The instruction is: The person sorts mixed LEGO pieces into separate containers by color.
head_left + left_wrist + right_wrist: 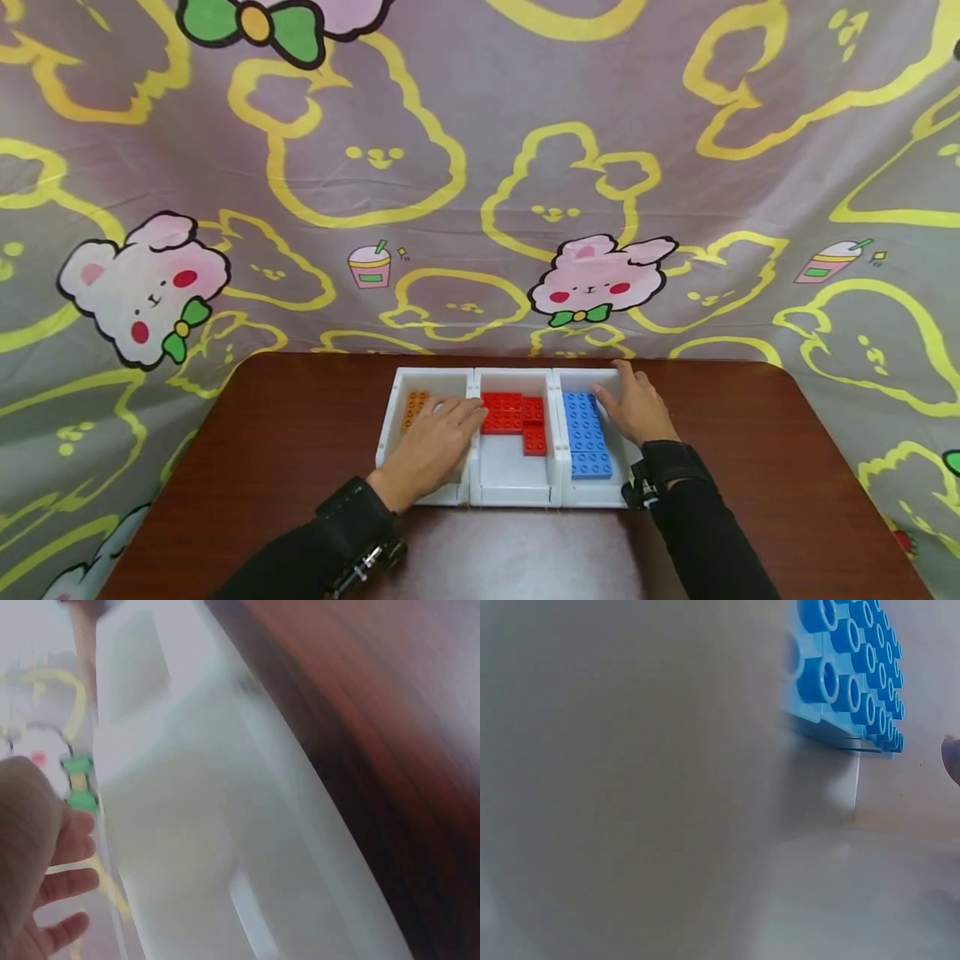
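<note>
White plastic tray [480, 496] of three bins sat on the brown counter [300, 433], looking light, stiff and slick, best taken by its outer walls. Left hand [435, 446] and right hand [636, 408] rested on it, fingers straight and relaxed.

A blurred, pale grey-white wall [622, 780] of a bin fills the view from nine o'clock past the centre, too close to the lens to show any detail. At one o'clock a blue studded brick plate [851, 671] lies with its rows of round studs running off toward the upper right. At three o'clock, a fingertip [952, 759] just enters the edge, apart from the plate, above the bin's pale floor [870, 885].
</note>
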A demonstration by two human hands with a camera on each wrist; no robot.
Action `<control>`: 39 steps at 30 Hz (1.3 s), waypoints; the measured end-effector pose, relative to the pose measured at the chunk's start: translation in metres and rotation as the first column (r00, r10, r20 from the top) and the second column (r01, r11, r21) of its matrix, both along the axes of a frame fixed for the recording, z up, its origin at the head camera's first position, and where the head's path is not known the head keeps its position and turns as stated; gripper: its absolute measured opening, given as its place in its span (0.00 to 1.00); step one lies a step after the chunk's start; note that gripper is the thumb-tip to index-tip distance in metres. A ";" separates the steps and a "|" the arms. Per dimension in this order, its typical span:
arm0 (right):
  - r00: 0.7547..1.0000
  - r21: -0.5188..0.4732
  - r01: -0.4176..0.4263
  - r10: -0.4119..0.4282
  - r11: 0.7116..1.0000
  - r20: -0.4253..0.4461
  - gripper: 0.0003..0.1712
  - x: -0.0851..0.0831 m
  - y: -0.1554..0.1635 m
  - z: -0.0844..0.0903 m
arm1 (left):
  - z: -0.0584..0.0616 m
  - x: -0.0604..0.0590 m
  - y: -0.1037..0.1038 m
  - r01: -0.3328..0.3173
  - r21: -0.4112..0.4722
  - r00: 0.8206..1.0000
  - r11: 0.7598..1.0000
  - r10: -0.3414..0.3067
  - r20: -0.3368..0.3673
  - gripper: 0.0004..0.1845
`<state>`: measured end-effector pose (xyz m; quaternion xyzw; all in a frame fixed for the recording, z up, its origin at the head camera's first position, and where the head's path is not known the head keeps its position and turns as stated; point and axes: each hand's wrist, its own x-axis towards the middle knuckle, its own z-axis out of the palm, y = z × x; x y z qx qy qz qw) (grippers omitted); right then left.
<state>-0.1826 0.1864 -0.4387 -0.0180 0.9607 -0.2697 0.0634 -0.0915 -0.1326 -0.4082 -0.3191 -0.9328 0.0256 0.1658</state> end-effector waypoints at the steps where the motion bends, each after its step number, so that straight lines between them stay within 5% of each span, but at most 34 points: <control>1: 1.000 0.000 0.002 -0.002 1.000 0.002 0.39 0.000 0.000 0.000 | 0.001 0.000 0.009 0.014 0.006 1.000 1.000 -0.014 0.012 0.19; 4: 1.000 0.005 0.007 -0.007 1.000 0.004 0.40 0.000 -0.002 -0.001 | -0.001 -0.001 0.035 0.035 -0.024 0.997 0.999 -0.034 0.070 0.18; 11: 1.000 0.017 0.022 -0.022 1.000 0.002 0.39 0.001 -0.002 0.000 | -0.005 -0.011 0.074 -0.005 -0.115 0.971 0.993 0.032 0.238 0.23; 17: 1.000 -0.006 0.016 -0.016 1.000 0.001 0.39 0.003 -0.003 -0.002 | -0.011 -0.016 0.081 -0.016 -0.076 0.964 0.997 0.036 0.264 0.21; 23: 1.000 -0.006 0.000 0.000 1.000 -0.027 0.38 0.002 0.000 0.000 | -0.011 -0.010 0.079 0.043 -0.002 0.947 0.999 -0.040 0.320 0.18; 35: 1.000 0.004 0.012 -0.012 1.000 -0.010 0.38 0.003 0.001 0.001 | -0.014 0.003 0.071 0.145 -0.058 0.952 0.988 -0.123 0.280 0.14; 39: 1.000 -0.006 0.015 -0.015 1.000 -0.006 0.38 0.003 0.000 0.001 | -0.017 0.006 0.067 0.154 -0.096 0.971 0.983 -0.133 0.199 0.13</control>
